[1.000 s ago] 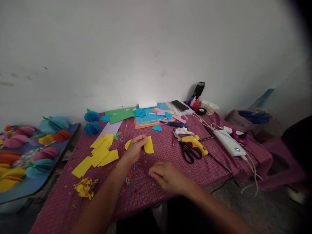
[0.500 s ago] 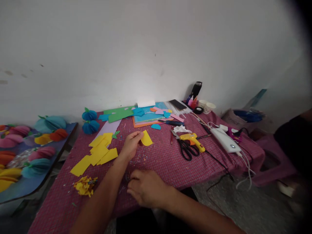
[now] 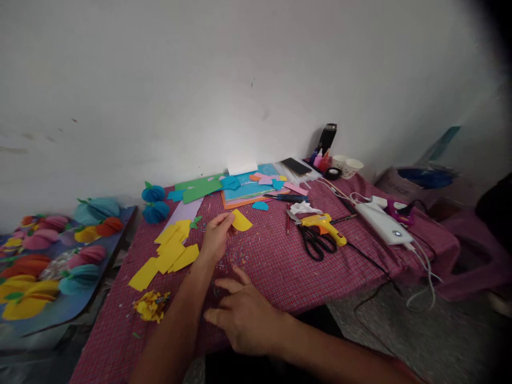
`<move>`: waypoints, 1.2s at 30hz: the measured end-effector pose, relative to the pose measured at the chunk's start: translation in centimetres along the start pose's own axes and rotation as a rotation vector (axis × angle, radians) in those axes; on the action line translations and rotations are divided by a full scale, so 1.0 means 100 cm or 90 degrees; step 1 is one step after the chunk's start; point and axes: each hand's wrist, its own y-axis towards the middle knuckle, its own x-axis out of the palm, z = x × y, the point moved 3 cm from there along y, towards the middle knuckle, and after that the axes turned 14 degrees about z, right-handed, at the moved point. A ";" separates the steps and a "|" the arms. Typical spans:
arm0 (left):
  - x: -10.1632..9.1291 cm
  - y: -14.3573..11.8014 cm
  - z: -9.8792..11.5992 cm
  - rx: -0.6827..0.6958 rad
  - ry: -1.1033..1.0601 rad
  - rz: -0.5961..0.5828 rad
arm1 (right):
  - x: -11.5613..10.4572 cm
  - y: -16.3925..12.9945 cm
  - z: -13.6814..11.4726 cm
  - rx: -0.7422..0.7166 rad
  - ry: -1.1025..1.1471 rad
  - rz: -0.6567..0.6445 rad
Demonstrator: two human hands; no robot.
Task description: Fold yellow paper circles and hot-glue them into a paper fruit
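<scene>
Yellow paper cutout (image 3: 243, 221), round-edged: left of the glue gun (image 3: 325, 224), pinched between the thumb and fingers of the left hand (image 3: 218, 234). Gripped at one end, probably to leave the curved part uncovered. Right hand (image 3: 248, 314), nearer the wearer and left of the glue gun: fingers spread, nothing visible in it, low over the checked tablecloth (image 3: 272, 285); contact unclear.

Scissors (image 3: 307, 234) lie against the glue gun's near side, blades toward its tip; likely parked there for right-hand reach. Yellow paper rectangles (image 3: 170, 258), well left of the glue gun, overlap in a loose spread, presumably for easy picking. Crumpled yellow paper (image 3: 151, 306) sits nearer the wearer than those, apart, maybe as scrap.

Containers: two paper cups (image 3: 351, 169) beyond the glue gun, contents not visible; small squeeze bottles (image 3: 324, 161) beside them, fill unclear; black flask (image 3: 327, 140) behind those. Off to the glue gun's right, a sack (image 3: 394, 184) with blue plastic (image 3: 428, 178) in its mouth. Far left of it, a blue board (image 3: 114, 253) carries paper pumpkins (image 3: 98, 210).
</scene>
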 end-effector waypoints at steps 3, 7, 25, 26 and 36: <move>-0.004 0.004 -0.002 0.008 0.019 0.007 | -0.008 0.005 0.014 0.027 -0.006 0.048; -0.005 0.008 -0.007 0.034 0.063 -0.001 | -0.031 0.003 0.034 0.042 0.015 0.056; 0.006 -0.003 -0.012 0.050 0.129 -0.043 | -0.032 0.021 0.160 0.425 0.301 0.336; 0.007 -0.004 -0.013 0.045 0.124 -0.041 | -0.032 0.020 0.158 0.435 0.295 0.324; 0.013 -0.011 -0.020 0.004 0.207 -0.124 | -0.042 0.018 0.164 0.477 0.335 0.331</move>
